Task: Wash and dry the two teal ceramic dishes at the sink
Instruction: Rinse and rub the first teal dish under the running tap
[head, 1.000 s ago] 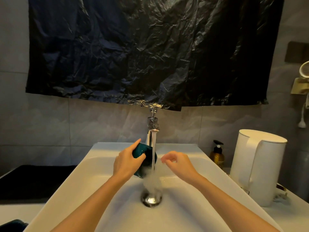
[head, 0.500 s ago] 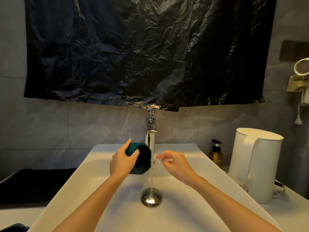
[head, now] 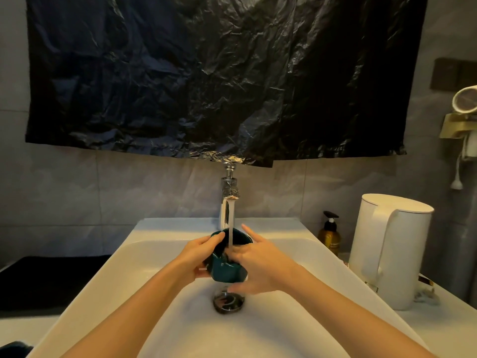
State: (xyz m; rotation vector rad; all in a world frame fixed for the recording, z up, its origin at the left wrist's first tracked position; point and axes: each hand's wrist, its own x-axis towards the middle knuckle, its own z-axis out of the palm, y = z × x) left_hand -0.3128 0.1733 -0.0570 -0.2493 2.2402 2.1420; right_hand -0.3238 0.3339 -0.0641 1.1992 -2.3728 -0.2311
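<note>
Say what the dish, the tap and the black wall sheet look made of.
Dish: glazed ceramic, likely; glossy teal, thick wall. Tap: polished metal, probably chrome; mirror-like reflections. Sheet: thin plastic film; crinkled with shiny creases.

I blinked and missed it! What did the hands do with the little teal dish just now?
The right hand, free a second ago, has taken hold of the small teal ceramic dish, which the left hand still grips. The dish turned from sideways to mouth up under the stream. The chrome tap and white kettle stayed put.
</note>
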